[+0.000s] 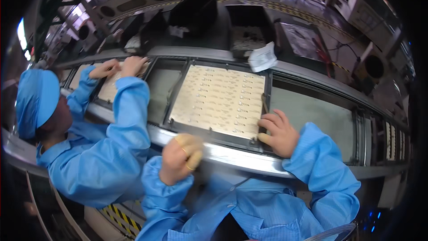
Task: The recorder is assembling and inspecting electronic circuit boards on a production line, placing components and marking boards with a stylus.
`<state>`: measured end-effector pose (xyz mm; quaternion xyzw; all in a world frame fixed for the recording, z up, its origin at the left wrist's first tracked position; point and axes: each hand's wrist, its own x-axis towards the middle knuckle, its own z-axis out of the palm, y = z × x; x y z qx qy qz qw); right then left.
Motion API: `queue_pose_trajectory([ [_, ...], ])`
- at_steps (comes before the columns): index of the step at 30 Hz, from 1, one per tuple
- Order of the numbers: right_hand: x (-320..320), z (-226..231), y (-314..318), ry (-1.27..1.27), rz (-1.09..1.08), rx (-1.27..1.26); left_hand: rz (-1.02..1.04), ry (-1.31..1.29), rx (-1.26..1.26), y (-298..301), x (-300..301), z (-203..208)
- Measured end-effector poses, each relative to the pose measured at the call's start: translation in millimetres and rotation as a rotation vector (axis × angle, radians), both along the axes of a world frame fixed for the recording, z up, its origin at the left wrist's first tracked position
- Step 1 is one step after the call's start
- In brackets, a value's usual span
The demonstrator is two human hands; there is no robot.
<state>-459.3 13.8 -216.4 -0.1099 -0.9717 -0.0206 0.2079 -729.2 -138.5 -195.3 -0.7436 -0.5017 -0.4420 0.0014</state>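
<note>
A cream-coloured panel (218,100) with rows of small printed patterns and parts lies in a dark frame (209,133) on the conveyor line in front of me. My left hand (182,157) is raised over the metal rail at the panel's near left corner. Its fingers, in yellowish finger cots, are curled closed and slightly blurred; anything inside them is hidden. At the frame's right edge is my right hand (281,135), fingers bent together and a cot on the thumb. From those fingers a thin brownish tool (265,103) sticks up along the frame's edge; its kind is unclear.
To my left a co-worker in blue (98,160) has both hands on another panel (111,87). Behind the line stand black bins (249,22), with a white packet (262,57) on the far rail. The near metal rail (232,156) runs beneath my wrists.
</note>
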Motion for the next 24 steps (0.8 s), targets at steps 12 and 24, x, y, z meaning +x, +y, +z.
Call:
queue_pose_trajectory([
  [12, 176.8, 29.7, 10.4, -0.124, -0.43, -0.203, -0.167, 0.09, -0.157, 201.6, 35.2, 4.3],
  [24, -2.4, 18.7, 262.0, -0.003, -0.874, -0.316, 0.25, 0.419, 0.157, 245.0, 35.7, -17.5],
])
